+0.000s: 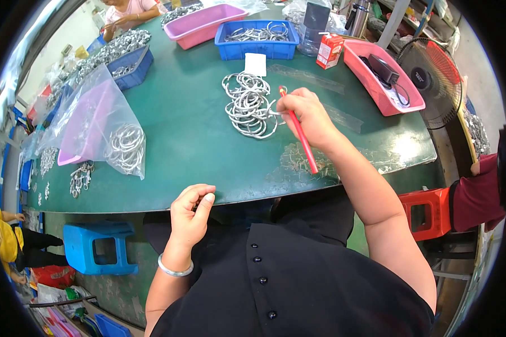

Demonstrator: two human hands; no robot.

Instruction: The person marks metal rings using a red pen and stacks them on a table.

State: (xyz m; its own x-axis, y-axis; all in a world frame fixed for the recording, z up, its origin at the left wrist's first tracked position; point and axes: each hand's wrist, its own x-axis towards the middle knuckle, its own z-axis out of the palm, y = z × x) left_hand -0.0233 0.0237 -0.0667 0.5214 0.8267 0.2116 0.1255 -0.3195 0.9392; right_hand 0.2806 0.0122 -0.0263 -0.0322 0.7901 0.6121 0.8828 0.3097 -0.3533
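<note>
The right hand (306, 115) pinches a red pen-like rod (305, 145), its long axis slanting from beyond the fingertips back rightward toward the body; silver rings (250, 109) lie just left. Green bench (208, 163) stretches nearward to its edge, where the left hand (190, 216) curls, contents unclear.

Bright light leaves glare on the green table (197, 123).
</note>
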